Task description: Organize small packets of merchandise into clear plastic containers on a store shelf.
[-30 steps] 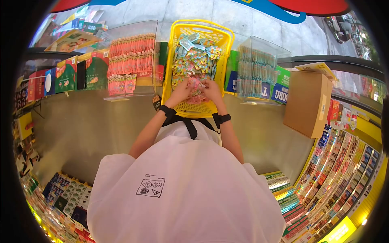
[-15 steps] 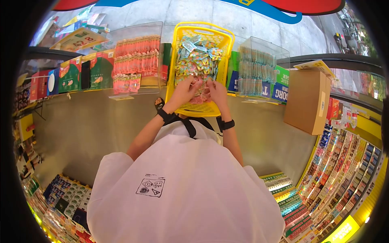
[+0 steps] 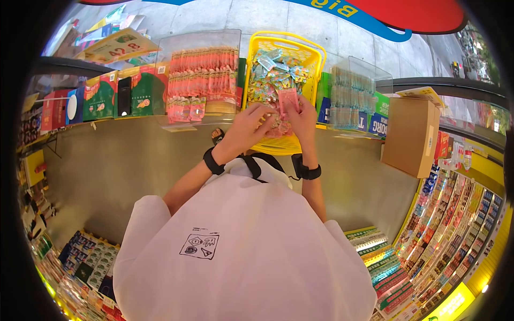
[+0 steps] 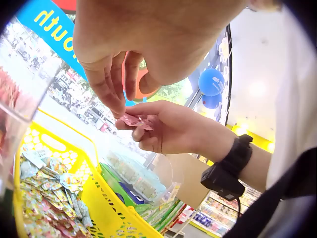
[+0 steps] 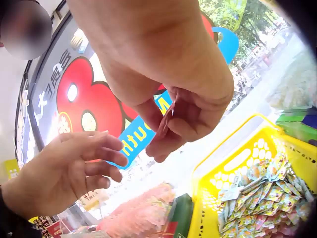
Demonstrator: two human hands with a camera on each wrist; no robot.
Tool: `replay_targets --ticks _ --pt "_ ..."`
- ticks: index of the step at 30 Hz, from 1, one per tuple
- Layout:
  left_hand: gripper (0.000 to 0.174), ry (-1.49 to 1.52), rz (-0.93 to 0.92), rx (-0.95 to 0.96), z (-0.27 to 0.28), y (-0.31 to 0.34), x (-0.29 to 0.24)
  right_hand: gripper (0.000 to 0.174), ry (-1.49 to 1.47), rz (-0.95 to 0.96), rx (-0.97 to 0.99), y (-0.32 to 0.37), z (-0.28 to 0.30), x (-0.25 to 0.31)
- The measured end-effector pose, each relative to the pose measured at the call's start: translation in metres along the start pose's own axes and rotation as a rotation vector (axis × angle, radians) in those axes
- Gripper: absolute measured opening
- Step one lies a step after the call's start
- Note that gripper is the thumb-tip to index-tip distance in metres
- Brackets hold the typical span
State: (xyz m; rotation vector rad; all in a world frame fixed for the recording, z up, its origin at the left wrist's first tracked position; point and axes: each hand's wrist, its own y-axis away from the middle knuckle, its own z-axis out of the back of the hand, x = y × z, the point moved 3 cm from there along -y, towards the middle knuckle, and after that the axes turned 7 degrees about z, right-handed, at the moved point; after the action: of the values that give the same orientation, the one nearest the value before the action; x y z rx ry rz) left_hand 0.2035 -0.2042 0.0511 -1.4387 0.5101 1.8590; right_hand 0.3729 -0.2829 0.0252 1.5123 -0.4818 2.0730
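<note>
A pink snack packet [image 3: 288, 100] is pinched between the thumb and fingers of my right hand [image 3: 303, 122], over a yellow basket [image 3: 278, 145]. In the right wrist view the packet [image 5: 168, 119] is seen edge-on. My left hand [image 3: 247, 129] is beside it on the left; the right wrist view shows that hand [image 5: 64, 171] with loosely bent fingers and nothing in them. Light blue and yellow packets [image 3: 270, 80] fill the far part of the basket. More pink packets [image 3: 282, 127] lie in its near part, partly covered by the hands.
Left of the basket stands a clear bin of pink packets [image 3: 201, 75], and right of it a clear bin of light blue packets [image 3: 350, 93]. A cardboard box [image 3: 409, 134] is farther right. Stocked shelves [image 3: 444, 230] curve along the right side.
Both hands were together low over the pink packets. Now my right hand holds a pink packet up, and my left hand has drawn apart. The basket appears farther right in view.
</note>
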Motion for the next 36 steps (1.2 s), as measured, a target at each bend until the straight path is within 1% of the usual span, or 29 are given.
replay_targets --ticks 2,3,5,6,7,8,9,11,12,13,14,15,17,19,21,22,24,25,27,28,29,31,33,34,36 --pt "0.015 -0.081 0.009 -0.067 0.029 0.002 0.001 0.021 -0.072 -0.138 0.009 0.001 -0.013 0.024" --pt "0.015 -0.081 0.007 -0.065 0.043 0.002 0.003 0.021 -0.073 -0.138 0.006 0.002 -0.022 0.039" --pt "0.01 -0.255 0.091 -0.156 0.072 0.003 0.013 0.022 0.009 -0.032 -0.001 0.003 -0.045 0.069" --pt "0.011 -0.322 0.069 -0.193 0.085 0.004 0.018 0.022 0.009 -0.032 -0.001 0.002 -0.059 0.078" --pt "0.011 -0.325 0.068 -0.194 0.098 0.005 0.029 0.022 0.067 0.053 0.017 0.001 -0.074 0.088" --pt "0.011 -0.431 0.113 -0.176 0.108 0.008 0.047 0.021 0.124 0.137 0.035 0.001 -0.09 0.096" --pt "0.014 -0.537 0.159 -0.156 0.117 0.014 0.065 0.021 0.12 0.138 0.036 0.0 -0.106 0.093" --pt "0.015 -0.595 0.17 -0.141 0.131 0.028 0.096 0.021 0.447 0.324 0.141 -0.005 -0.14 0.086" --pt "0.016 -0.651 0.18 -0.122 0.138 0.032 0.107 0.022 0.516 0.343 0.181 -0.004 -0.154 0.089" --pt "0.016 -0.658 0.179 -0.117 0.143 0.035 0.114 0.022 0.51 0.341 0.177 -0.003 -0.167 0.082" --pt "0.015 -0.669 0.234 -0.092 0.146 0.039 0.121 0.02 0.581 0.361 0.2 -0.003 -0.183 0.064" --pt "0.015 -0.677 0.289 -0.065 0.15 0.042 0.126 0.018 0.654 0.378 0.224 -0.003 -0.197 0.048" --pt "0.014 -0.68 0.259 -0.072 0.155 0.046 0.129 0.016 0.691 0.401 0.24 -0.006 -0.221 0.023" --pt "0.013 -0.681 0.23 -0.08 0.161 0.046 0.123 0.014 0.729 0.424 0.257 -0.006 -0.235 0.018" --pt "0.012 -0.66 0.285 -0.019 0.165 0.043 0.118 0.011 0.852 0.399 0.26 -0.007 -0.244 0.013" --pt "0.012 -0.658 0.282 -0.015 0.167 0.044 0.12 0.011 0.855 0.396 0.256 -0.008 -0.248 0.011" --pt "0.021 -0.642 0.251 0.032 0.167 0.046 0.126 0.009 0.908 0.343 0.281 -0.011 -0.254 0.012" --pt "0.021 -0.641 0.249 0.035 0.167 0.047 0.13 0.009 0.91 0.34 0.279 -0.01 -0.254 0.016" --pt "0.02 -0.63 0.188 0.004 0.168 0.048 0.135 0.007 0.927 0.295 0.326 -0.007 -0.255 0.022" --pt "0.02 -0.626 0.188 0.009 0.168 0.049 0.134 0.007 0.93 0.289 0.325 -0.005 -0.259 0.015" --pt "0.02 -0.641 0.21 0.018 0.169 0.049 0.134 0.007 0.906 0.29 0.322 -0.004 -0.264 0.003" --pt "0.02 -0.654 0.231 0.03 0.171 0.047 0.128 0.007 0.883 0.287 0.317 -0.005 -0.269 -0.001" --pt "0.017 -0.703 0.257 0.044 0.173 0.046 0.125 0.009 0.898 0.254 0.374 -0.006 -0.273 -0.006" --pt "0.017 -0.702 0.257 0.045 0.173 0.047 0.125 0.009 0.898 0.252 0.375 -0.006 -0.273 -0.009" --pt "0.016 -0.708 0.214 0.03 0.175 0.047 0.124 0.009 0.811 0.317 0.349 -0.004 -0.274 -0.009"
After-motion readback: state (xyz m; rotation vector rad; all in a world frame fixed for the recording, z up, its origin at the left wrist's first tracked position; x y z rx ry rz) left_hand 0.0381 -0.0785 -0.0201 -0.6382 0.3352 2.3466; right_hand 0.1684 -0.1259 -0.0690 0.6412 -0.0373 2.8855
